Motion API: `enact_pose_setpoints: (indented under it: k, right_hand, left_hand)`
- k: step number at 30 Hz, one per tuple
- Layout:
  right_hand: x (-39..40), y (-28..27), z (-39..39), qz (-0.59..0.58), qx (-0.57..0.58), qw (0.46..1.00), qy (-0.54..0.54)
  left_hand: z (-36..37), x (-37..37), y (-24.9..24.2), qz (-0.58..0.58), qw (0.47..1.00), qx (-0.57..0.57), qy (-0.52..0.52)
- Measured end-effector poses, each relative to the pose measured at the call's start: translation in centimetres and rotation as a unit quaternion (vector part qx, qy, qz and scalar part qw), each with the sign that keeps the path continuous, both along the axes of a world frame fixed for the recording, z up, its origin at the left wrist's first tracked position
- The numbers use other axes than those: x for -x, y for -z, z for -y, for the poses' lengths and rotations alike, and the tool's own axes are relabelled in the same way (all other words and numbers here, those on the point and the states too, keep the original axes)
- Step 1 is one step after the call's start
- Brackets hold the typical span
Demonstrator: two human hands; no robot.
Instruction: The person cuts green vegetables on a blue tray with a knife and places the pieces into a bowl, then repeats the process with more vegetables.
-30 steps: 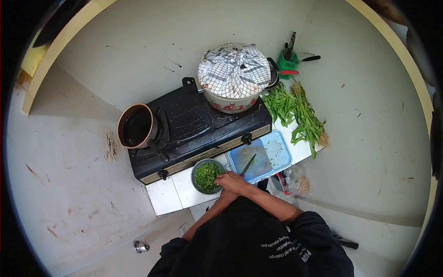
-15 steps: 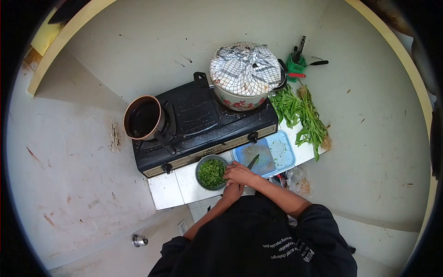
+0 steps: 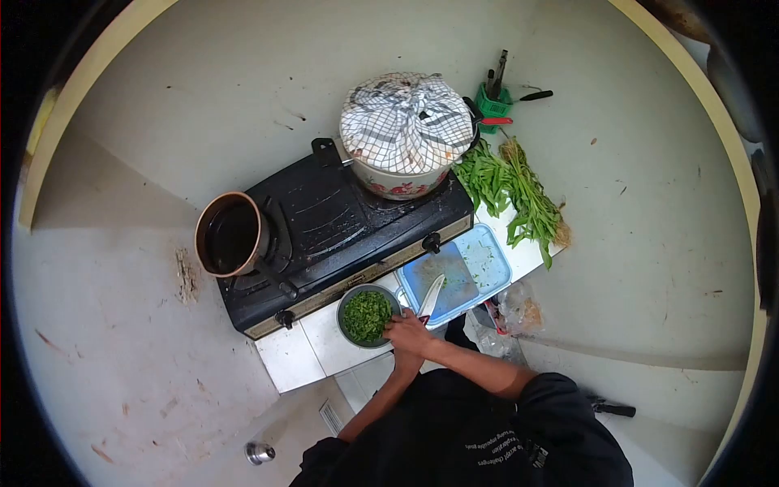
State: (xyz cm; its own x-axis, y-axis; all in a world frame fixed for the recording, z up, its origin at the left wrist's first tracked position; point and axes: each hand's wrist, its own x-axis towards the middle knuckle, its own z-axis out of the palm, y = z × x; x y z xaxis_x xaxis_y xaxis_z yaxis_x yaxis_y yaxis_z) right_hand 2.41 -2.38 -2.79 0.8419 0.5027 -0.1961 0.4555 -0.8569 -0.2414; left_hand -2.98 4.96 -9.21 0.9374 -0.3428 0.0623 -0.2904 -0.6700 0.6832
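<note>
Gripping a knife in the right hand beside a bowl of chopped greens.
The stiff, sharp knife is best held by its handle; the light bowl, at seven o'clock of the blue board, is steadied at its rim; the left hand's state cannot be told.

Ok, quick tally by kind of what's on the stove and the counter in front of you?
Pots on the stove: 2, the cloth-covered pot and the brown pot
Bowls of chopped greens: 1
Blue cutting boards: 1
Knives: 1
Bunches of leafy greens: 1
Total: 6
</note>
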Motion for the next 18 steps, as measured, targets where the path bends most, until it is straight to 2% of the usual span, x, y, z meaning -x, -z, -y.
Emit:
enact_pose_setpoints:
  k: [3,6,7,8,10,11,13,14,15,17,18]
  right_hand:
    - [1.1,-0.1,-0.8,0.018,0.006,0.999,0.046]
    - [2.7,0.4,-1.6,0.049,-0.006,0.994,0.099]
    - [3.3,3.3,-3.1,0.094,-0.001,0.969,0.23]
    - [4.1,8.7,-5.8,0.137,0.006,0.924,0.357]
    - [4.3,9.6,-6.4,0.179,-0.015,0.883,0.434]
    - [4.6,10.1,-5.8,0.181,-0.043,0.902,0.389]
    - [4.4,6.9,-3.6,0.187,-0.096,0.932,0.295]
    - [4.3,4.7,-2.3,0.189,-0.122,0.943,0.245]
    - [4.1,2.5,-0.9,0.192,-0.147,0.951,0.195]
    - [3.3,-4.0,2.5,0.092,-0.16,0.978,0.1]
    - [3.5,-6.0,3.9,0.041,-0.167,0.984,0.053]
  left_hand:
    - [0.3,0.2,-0.1,-0.01,0.999,-0.031,-0.012]
    - [0.2,0.1,-0.5,-0.03,0.993,-0.112,-0.002]
    - [0.3,-0.3,-0.7,-0.036,0.989,-0.142,0.001]
    - [0.5,-0.6,-1.1,-0.042,0.985,-0.169,0.005]
    - [0.8,-1.0,-1.0,-0.055,0.973,-0.223,0.012]
    - [1.0,-1.1,-1.0,-0.061,0.967,-0.248,0.017]
    - [1.3,-1.2,0.2,-0.072,0.952,-0.297,0.028]
    - [0.9,-0.9,2.1,-0.021,0.971,-0.237,0.011]
    - [1.1,-1.1,2.1,0.02,0.974,-0.225,0.007]
    - [1.9,-1.7,0.6,0.101,0.975,-0.198,0.002]
    - [2.7,-1.3,0.4,0.106,0.974,-0.198,0.012]
